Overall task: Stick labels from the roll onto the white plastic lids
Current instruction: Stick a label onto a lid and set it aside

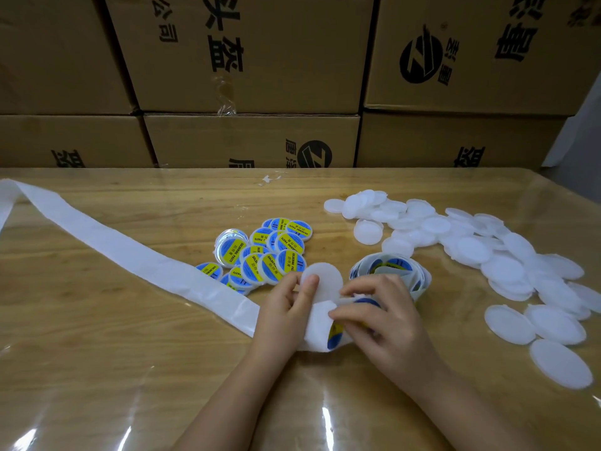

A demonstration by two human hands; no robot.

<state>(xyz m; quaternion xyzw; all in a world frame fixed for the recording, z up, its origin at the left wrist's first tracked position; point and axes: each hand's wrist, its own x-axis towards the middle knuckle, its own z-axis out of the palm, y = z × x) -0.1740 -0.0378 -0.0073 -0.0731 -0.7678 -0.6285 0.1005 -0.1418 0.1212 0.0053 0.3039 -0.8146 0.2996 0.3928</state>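
My left hand [286, 304] grips a blank lid [323, 276] just beside the roll [387, 268]. My right hand [380, 320] pinches a label [335, 333], seemingly mid-peel. Next: centre it on the lid.

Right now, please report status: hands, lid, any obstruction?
Left hand holds blank lid. Right hand pinches label on the backing strip. Nothing between label and lid.

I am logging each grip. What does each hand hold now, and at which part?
The left hand pinches a blank white lid at its lower left edge. The right hand pinches the label strip where it bends.
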